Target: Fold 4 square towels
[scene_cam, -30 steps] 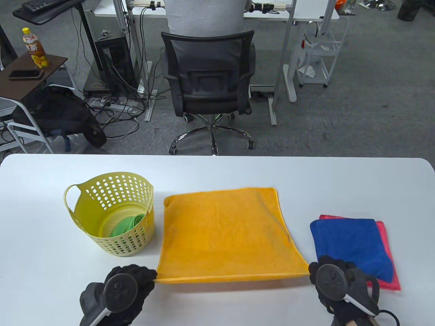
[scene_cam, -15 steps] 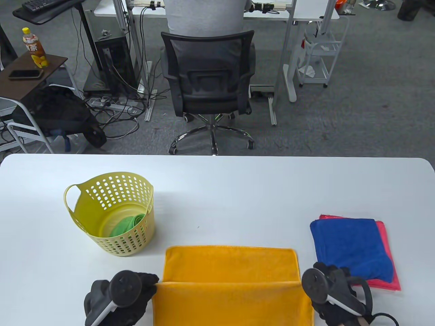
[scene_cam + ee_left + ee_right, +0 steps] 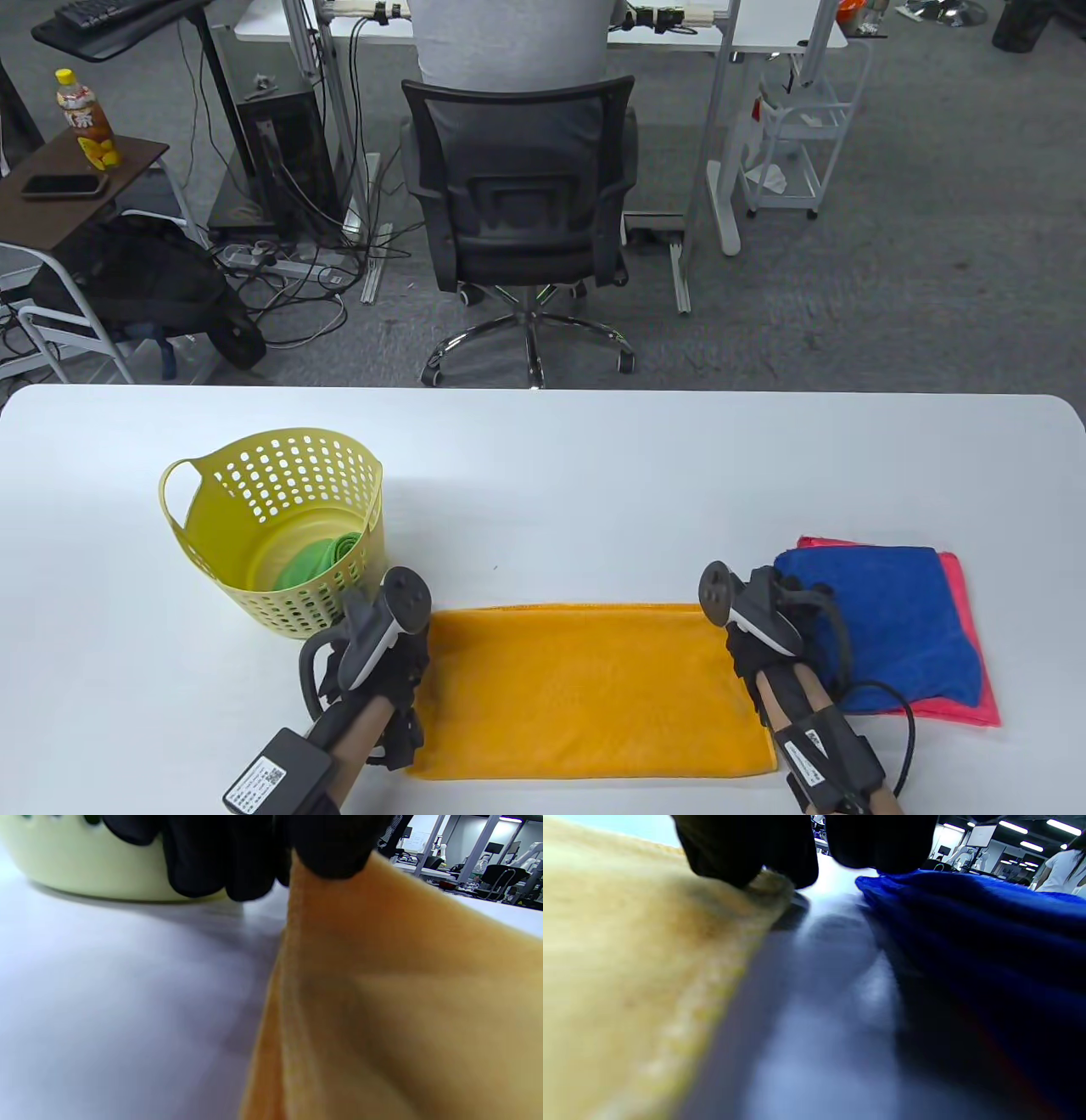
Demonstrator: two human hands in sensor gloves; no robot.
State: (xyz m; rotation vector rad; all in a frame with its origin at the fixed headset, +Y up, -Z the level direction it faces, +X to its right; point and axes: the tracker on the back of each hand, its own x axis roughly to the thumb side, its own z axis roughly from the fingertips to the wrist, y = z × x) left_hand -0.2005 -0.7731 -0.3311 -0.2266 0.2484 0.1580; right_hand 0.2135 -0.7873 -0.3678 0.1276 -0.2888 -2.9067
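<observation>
Orange towel (image 3: 585, 688) lies folded in half on the counter (image 3: 594, 475), a wide rectangle with its long axis running left to right, near the front edge. It sits between the basket (image 3: 276, 526) on the left and the blue towel (image 3: 874, 620) on the right.

Left hand (image 3: 386, 671) is at the towel's far left corner, forearm angled up from the bottom edge, tracker on top. Left wrist view: the black fingers (image 3: 331, 849) pinch the orange towel's edge, which rises to them in a ridge.

Right hand (image 3: 764, 645) is at the far right corner, forearm likewise angled in from below. Right wrist view: fingers (image 3: 746, 853) press down on the orange corner; whether they grip it or only rest on it cannot be told.

Blue towel lies folded on a pink towel (image 3: 967, 645); the right hand and its cable cover the near left part. A green towel (image 3: 318, 560) shows partly inside the basket. Both wrist views are blurred up close.
</observation>
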